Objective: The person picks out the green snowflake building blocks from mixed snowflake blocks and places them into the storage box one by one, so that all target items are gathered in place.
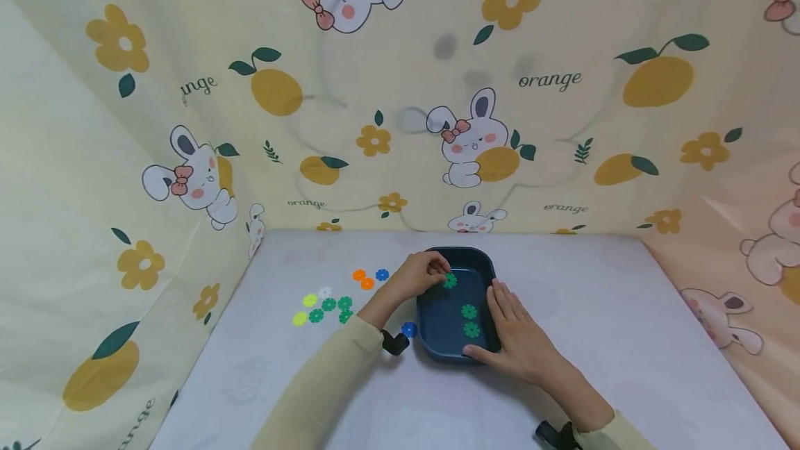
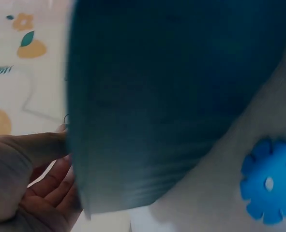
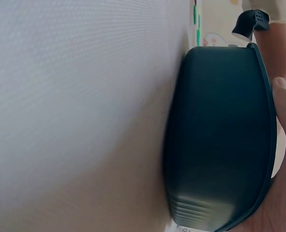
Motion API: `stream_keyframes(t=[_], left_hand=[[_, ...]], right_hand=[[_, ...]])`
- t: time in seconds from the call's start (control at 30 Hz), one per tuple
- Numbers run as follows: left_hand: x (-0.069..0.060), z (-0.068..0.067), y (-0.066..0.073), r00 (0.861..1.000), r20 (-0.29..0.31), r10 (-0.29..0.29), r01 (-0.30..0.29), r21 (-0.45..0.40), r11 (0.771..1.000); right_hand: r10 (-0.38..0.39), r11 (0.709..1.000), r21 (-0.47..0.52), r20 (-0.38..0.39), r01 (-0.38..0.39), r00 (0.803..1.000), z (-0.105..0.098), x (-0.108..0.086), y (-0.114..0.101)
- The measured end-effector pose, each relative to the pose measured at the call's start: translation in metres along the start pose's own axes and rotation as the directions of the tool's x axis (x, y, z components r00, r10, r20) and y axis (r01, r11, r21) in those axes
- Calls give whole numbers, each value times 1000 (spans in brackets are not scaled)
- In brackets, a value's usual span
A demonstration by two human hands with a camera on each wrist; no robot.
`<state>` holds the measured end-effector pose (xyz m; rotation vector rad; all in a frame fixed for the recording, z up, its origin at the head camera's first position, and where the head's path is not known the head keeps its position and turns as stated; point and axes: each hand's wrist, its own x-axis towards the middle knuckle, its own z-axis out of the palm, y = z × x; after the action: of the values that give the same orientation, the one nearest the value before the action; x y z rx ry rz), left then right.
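Observation:
A dark blue rectangular tray point(image 1: 442, 328) stands on the table between my hands. My left hand point(image 1: 417, 278) reaches over its left rim, thumb and fingertips pinching a green flower-shaped plastic disc point(image 1: 450, 280). In the left wrist view, the tray wall point(image 2: 157, 96) hides the fingertips of that hand point(image 2: 34, 186). Two more green discs point(image 1: 470, 321) lie on the tray's floor. With fingers straight, my right hand point(image 1: 525, 340) rests along the right rim, its thumb at the near edge. The right wrist view shows this hand point(image 3: 283, 193) against the tray's outer side point(image 3: 220, 125).
Left of the tray lie loose discs: several green point(image 1: 328, 305), two yellow point(image 1: 300, 319), two orange point(image 1: 367, 284), a white one point(image 1: 324, 292) and a blue one point(image 1: 382, 274). Another blue disc point(image 1: 409, 329) sits close to the tray's left side. A printed curtain point(image 1: 400, 158) hangs behind the white table point(image 1: 575, 283).

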<state>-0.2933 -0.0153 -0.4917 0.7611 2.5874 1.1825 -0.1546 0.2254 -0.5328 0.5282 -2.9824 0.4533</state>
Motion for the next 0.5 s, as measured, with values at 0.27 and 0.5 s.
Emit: stream_keyframes(t=[0.27, 0.5], left_hand=[[10, 19, 3, 996, 42, 73, -74, 38, 996], [19, 34, 4, 996, 41, 74, -78, 104, 992]], right_hand=[[-1, 1000, -5, -2, 1, 1000, -1, 1, 0], [-10, 1000, -16, -8, 10, 1000, 0, 0, 1]])
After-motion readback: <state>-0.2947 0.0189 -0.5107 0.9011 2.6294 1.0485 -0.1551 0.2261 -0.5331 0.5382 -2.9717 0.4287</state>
